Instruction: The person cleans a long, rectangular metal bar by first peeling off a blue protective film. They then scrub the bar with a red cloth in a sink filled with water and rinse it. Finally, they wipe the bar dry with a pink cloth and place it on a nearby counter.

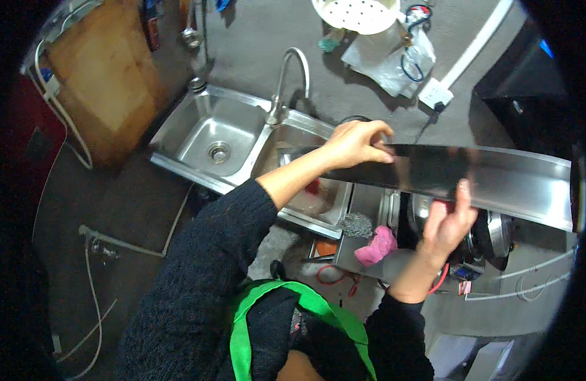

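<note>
A long, shiny stainless-steel panel (pixel 507 176) with raised edges stretches across the right basin and the counter to the right. My left hand (pixel 357 143) grips its far edge, thumb and fingers pinched together. Lower down, my right hand (pixel 447 221) holds the near edge, with a digit laid on the metal face and the other fingers partly hidden. Beneath the panel, the right sink basin (pixel 338 216) holds cloudy water and something red (pixel 313 186). A steel-wool scrubber (pixel 356 225) and a pink cloth (pixel 377 246) lie on the metal counter nearby.
The left sink basin (pixel 193 147) and a curved faucet (pixel 279 90) are beyond my left arm. Pots (pixel 495 238) stand under the panel's right part. A white colander (pixel 357 14), plastic bags (pixel 393 62) and a plugged socket (pixel 436 93) are on the wall.
</note>
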The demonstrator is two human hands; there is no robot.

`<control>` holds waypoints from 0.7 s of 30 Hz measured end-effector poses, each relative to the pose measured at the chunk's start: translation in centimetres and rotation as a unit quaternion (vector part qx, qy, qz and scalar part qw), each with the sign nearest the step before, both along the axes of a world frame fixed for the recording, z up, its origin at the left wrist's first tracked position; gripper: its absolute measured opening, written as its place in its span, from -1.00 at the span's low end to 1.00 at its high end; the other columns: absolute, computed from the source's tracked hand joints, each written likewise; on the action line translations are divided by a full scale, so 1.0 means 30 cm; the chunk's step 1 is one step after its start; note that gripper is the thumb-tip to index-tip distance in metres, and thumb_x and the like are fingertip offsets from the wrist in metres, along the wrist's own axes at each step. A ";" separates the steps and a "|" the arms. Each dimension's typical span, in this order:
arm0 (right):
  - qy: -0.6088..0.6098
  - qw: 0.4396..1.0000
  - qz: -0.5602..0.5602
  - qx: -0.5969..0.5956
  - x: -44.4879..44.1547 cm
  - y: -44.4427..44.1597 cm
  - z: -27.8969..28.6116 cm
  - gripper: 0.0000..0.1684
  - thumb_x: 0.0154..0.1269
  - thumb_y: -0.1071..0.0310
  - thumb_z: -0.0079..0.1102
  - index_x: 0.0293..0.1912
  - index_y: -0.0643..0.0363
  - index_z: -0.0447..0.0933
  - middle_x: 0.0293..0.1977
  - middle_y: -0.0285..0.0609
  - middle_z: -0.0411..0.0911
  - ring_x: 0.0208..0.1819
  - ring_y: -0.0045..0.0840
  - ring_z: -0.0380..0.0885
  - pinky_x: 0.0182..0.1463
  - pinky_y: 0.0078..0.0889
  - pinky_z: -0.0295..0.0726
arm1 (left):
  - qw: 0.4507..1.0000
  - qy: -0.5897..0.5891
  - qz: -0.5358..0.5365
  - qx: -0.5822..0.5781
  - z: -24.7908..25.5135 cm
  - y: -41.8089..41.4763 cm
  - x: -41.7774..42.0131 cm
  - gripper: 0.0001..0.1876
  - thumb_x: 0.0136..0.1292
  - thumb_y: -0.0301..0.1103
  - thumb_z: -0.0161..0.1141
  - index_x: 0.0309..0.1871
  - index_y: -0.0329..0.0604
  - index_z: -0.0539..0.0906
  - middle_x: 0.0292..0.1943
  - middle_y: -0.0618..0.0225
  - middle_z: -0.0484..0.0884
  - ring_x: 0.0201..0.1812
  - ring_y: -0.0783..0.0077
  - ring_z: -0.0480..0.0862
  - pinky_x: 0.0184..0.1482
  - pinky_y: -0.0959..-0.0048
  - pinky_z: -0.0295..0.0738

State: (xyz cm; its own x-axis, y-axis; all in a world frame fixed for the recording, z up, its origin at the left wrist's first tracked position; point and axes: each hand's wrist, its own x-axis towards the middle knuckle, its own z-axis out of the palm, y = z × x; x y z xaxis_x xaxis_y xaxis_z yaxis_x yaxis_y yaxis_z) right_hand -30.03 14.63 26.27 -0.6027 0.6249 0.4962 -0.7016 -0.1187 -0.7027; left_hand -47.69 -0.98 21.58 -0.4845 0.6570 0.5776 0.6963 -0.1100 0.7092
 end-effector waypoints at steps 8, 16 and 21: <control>-0.047 0.979 -0.091 -0.175 -0.070 -0.071 -0.280 -0.77 0.21 0.58 0.09 -0.09 0.26 0.48 -0.16 -0.23 0.51 -0.13 -0.55 0.48 0.03 -0.39 0.46 | 0.964 -0.069 0.225 0.127 -0.298 -0.258 0.190 -0.77 0.07 -0.33 0.34 -0.40 -0.25 0.53 -0.44 0.34 0.52 -0.38 0.40 0.49 -0.30 0.45 0.39; -0.049 0.977 -0.074 -0.196 -0.074 -0.062 -0.292 -0.78 0.16 0.59 0.12 -0.15 0.26 0.47 -0.19 -0.26 0.50 -0.15 -0.56 0.46 0.00 -0.46 0.42 | 0.898 -0.422 0.124 -0.006 -0.595 -0.508 0.382 -0.74 0.25 -0.24 0.19 -0.41 -0.28 0.58 -0.43 0.40 0.60 -0.35 0.58 0.52 -0.23 0.56 0.40; 0.000 0.973 -0.095 -0.208 -0.054 0.005 -0.236 -0.72 0.16 0.62 0.08 -0.09 0.24 0.46 -0.17 -0.27 0.48 -0.10 -0.53 0.44 0.04 -0.42 0.41 | 0.883 -0.461 0.088 -0.027 -0.602 -0.530 0.378 -0.75 0.25 -0.22 0.19 -0.29 -0.28 0.62 -0.35 0.36 0.63 -0.28 0.56 0.55 -0.17 0.56 0.41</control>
State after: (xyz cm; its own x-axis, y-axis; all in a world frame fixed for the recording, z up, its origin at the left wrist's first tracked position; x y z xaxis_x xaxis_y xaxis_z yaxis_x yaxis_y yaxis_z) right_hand -31.64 14.78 19.19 -0.4558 0.8725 0.1762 -0.7393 -0.2609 -0.6208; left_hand -36.36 -16.89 3.52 -0.8295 0.5392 -0.1456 -0.1767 -0.0062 0.9842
